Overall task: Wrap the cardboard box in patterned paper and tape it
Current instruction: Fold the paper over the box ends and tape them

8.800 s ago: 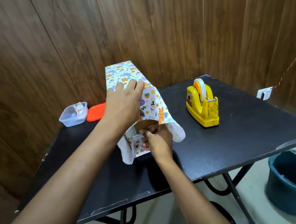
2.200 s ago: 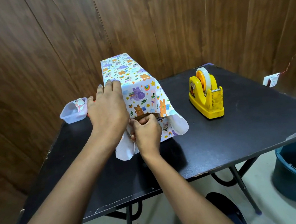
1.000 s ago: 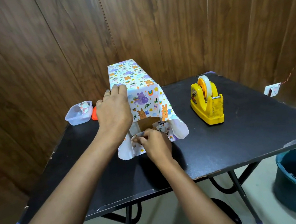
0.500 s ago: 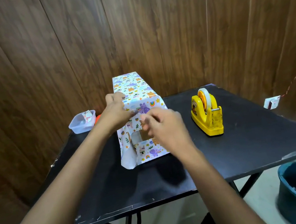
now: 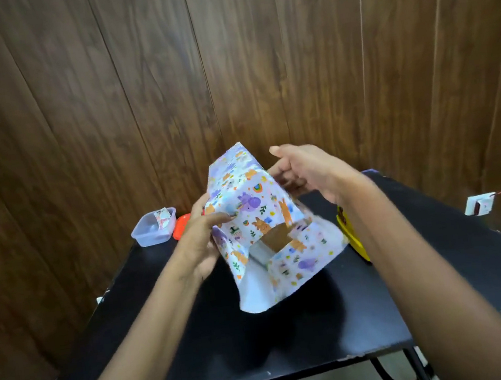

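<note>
You're in a plain indoor room, a home corner or small office by the look of it. Dark wood panelling (image 5: 289, 57) fills the wall ahead of you. A small black counter (image 5: 295, 343) stands near it, carrying a clear plastic tub (image 5: 153, 233) and a yellow tape dispenser (image 5: 352, 237). A switch box (image 5: 480, 204) sits low at your right.

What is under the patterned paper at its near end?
A brown patch of the cardboard box shows through a gap in the patterned paper. The rest of the box is covered.
</note>
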A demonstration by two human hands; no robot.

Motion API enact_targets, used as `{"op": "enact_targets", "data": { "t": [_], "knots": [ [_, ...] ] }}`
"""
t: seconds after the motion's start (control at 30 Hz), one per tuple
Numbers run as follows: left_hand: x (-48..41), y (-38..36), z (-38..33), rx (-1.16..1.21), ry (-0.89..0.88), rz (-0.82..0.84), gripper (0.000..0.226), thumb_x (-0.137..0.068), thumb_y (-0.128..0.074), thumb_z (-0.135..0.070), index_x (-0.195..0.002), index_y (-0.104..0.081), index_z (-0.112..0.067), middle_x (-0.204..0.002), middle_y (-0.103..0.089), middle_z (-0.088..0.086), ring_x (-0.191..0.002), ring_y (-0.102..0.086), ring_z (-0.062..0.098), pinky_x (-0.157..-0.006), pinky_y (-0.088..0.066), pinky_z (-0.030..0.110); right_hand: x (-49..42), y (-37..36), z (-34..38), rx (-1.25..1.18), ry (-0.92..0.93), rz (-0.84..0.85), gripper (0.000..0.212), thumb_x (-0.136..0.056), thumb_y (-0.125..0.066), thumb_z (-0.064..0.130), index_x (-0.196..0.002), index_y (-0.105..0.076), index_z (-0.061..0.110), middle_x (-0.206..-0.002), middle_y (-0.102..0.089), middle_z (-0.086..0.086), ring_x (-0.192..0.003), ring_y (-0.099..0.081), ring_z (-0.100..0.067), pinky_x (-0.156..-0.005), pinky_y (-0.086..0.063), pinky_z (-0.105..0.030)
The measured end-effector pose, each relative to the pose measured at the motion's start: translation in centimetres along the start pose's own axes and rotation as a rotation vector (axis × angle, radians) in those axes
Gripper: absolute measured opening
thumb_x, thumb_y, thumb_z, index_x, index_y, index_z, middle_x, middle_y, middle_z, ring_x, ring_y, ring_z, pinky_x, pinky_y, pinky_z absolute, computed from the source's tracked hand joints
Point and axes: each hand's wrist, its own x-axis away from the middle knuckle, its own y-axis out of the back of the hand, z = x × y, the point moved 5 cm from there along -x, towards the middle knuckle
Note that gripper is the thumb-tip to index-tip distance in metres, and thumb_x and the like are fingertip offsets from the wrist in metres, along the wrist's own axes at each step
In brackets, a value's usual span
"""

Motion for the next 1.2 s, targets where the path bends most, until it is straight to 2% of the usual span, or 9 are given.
{"op": "enact_targets", "data": {
  "t": [0.13, 0.23, 0.33, 0.43, 0.57, 0.7, 0.8, 0.97, 1.2],
  "knots": [
    [0.9, -0.2, 4.0, 0.342, 0.049, -0.03, 0.039, -0.07, -0.055, 0.003, -0.108, -0.057, -0.004, -0.096, -0.07, 0.014, -0.081, -0.068, 0.028, -0.071, -0.058, 0.037, -1.1, -1.8, 4.2, 0.252, 0.051, 0.165, 0.049, -0.097, -0.037, 0.039, -0.092, -0.069, 0.001, -0.089, -0.067, -0.008, -0.067, -0.042, -0.02, -0.069, -0.04, -0.03],
    [2.2, -0.7, 8.2, 0.422, 0.11, -0.052, 0.058, -0.063, -0.06, -0.005, -0.121, -0.056, 0.002, -0.117, -0.062, 0.022, -0.103, -0.061, 0.037, -0.091, -0.049, 0.048, -2.1, -4.2, 3.4, 0.466, -0.01, 0.337, 0.052, -0.099, -0.034, 0.036, -0.105, -0.067, -0.003, -0.091, -0.065, -0.01, -0.065, -0.039, -0.02, -0.063, -0.037, -0.027],
    [3.1, 0.4, 10.6, 0.32, 0.099, -0.169, 0.045, -0.063, -0.059, -0.005, -0.108, -0.06, -0.002, -0.103, -0.064, 0.019, -0.083, -0.065, 0.029, -0.073, -0.054, 0.037, -2.4, -5.9, 0.2, 0.523, -0.098, 0.462, 0.052, -0.1, -0.033, 0.035, -0.11, -0.064, -0.005, -0.071, -0.057, -0.001, -0.066, -0.041, -0.016, -0.067, -0.038, -0.027],
    [3.4, 2.1, 11.9, 0.192, 0.119, -0.251, 0.024, -0.079, -0.051, 0.002, -0.1, -0.062, -0.004, -0.086, -0.069, 0.011, -0.066, -0.068, 0.018, -0.056, -0.053, 0.026, -2.0, -6.4, -2.9, 0.451, -0.165, 0.51, 0.053, -0.1, -0.033, 0.037, -0.113, -0.064, -0.004, -0.096, -0.068, -0.007, -0.093, -0.058, -0.022, -0.088, -0.043, -0.032],
    [3.9, 2.8, 11.0, -0.025, 0.119, -0.24, 0.021, -0.087, -0.049, 0.002, -0.1, -0.064, -0.004, -0.087, -0.069, 0.008, -0.06, -0.067, 0.007, -0.046, -0.047, 0.015, -0.4, -4.0, -5.2, 0.291, -0.088, 0.268, 0.048, -0.099, -0.041, 0.038, -0.109, -0.067, 0.0, -0.119, -0.065, -0.01, -0.117, -0.058, -0.021, -0.099, -0.042, -0.03],
    [4.3, 3.7, 9.0, -0.17, -0.026, -0.429, 0.016, -0.089, -0.054, -0.007, -0.104, -0.061, -0.006, -0.103, -0.064, 0.005, -0.076, -0.061, 0.004, -0.059, -0.044, 0.017, 3.9, 1.1, -7.4, 0.358, 0.096, -0.38, 0.047, -0.098, -0.045, 0.029, -0.083, -0.059, -0.013, -0.096, -0.066, -0.025, -0.092, -0.059, -0.037, -0.077, -0.045, -0.042],
    [4.9, 3.8, 7.4, -0.195, -0.094, -0.509, 0.015, -0.092, -0.054, -0.018, -0.082, -0.059, -0.007, -0.087, -0.062, 0.007, -0.071, -0.057, 0.01, -0.06, -0.043, 0.022, 8.0, 3.0, -10.8, 0.346, -0.046, -0.727, 0.048, -0.097, -0.043, 0.033, -0.065, -0.05, -0.003, -0.071, -0.062, -0.018, -0.068, -0.052, -0.034, -0.059, -0.038, -0.036],
    [4.0, 2.7, 7.6, -0.161, 0.151, -0.334, 0.035, -0.092, -0.055, -0.031, -0.072, -0.06, -0.003, -0.055, -0.065, 0.006, -0.048, -0.06, 0.015, -0.053, -0.047, 0.025, 8.4, 1.0, -14.8, -0.325, -0.372, -0.465, 0.06, -0.096, -0.042, 0.048, -0.07, -0.061, -0.003, -0.06, -0.065, -0.016, -0.053, -0.062, -0.025, -0.051, -0.05, -0.027],
    [1.7, 2.5, 7.8, -0.115, 0.116, -0.312, 0.018, -0.093, -0.051, -0.012, -0.078, -0.059, -0.008, -0.067, -0.065, 0.004, -0.046, -0.062, 0.007, -0.047, -0.047, 0.017, 4.5, 0.2, -14.1, -0.533, -0.363, -0.358, 0.024, -0.095, -0.054, 0.026, -0.086, -0.058, 0.004, -0.071, -0.066, -0.01, -0.046, -0.064, -0.015, -0.047, -0.054, -0.026]
  ]
}}
